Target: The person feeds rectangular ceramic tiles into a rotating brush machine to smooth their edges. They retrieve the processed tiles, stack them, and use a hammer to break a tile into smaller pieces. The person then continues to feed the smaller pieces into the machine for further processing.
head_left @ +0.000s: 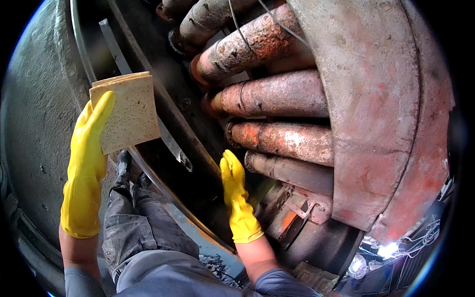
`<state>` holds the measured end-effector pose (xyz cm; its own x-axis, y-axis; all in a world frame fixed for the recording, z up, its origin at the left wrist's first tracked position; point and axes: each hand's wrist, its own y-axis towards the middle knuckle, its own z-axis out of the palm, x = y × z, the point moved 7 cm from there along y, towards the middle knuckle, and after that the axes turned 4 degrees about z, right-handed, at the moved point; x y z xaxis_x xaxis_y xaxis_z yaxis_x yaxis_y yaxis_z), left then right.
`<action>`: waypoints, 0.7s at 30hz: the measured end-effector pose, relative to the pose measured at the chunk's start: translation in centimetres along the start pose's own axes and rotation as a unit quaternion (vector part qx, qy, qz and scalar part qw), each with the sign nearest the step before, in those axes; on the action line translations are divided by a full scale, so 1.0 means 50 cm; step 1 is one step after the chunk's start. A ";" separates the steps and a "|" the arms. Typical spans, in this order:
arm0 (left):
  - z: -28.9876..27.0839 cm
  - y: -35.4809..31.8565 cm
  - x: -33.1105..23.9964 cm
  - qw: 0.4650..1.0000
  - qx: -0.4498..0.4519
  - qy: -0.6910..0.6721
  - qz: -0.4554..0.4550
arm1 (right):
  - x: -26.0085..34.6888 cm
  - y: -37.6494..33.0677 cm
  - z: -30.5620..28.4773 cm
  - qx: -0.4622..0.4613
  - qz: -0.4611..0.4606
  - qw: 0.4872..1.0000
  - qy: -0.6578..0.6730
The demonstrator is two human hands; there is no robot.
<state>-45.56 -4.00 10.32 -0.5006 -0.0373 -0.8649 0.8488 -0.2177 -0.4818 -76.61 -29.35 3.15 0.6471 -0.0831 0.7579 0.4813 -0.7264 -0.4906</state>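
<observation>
My left hand, in a long yellow rubber glove, grips a small stack of square tan pads. The thumb lies along the speckled front face, and the layered edges show at the top. What the pads are made of I cannot tell. On the right, my right hand wears a matching glove and holds nothing that I can see. Its fingers stretch up close together beside a dark curved metal rail, below the ends of the rusty pipes; whether they touch the rail I cannot tell.
Several thick rusty pipes run into a large curved metal casing on the right. A dark gap lies between the rails. At left curves a grey-green wall. Wires and a bright lamp are at lower right; a metal bracket sits below the pipes.
</observation>
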 end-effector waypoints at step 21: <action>-0.257 0.041 0.093 0.994 -0.041 -0.055 -0.085 | -0.243 0.251 -0.037 -0.338 0.203 0.895 -0.206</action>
<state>-43.96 7.93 3.51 -0.6491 -0.1137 -0.7522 0.7596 -0.1496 -0.6329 -79.54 -38.72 -11.42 0.9178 -0.2769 0.2846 -0.2217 -0.9519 -0.2113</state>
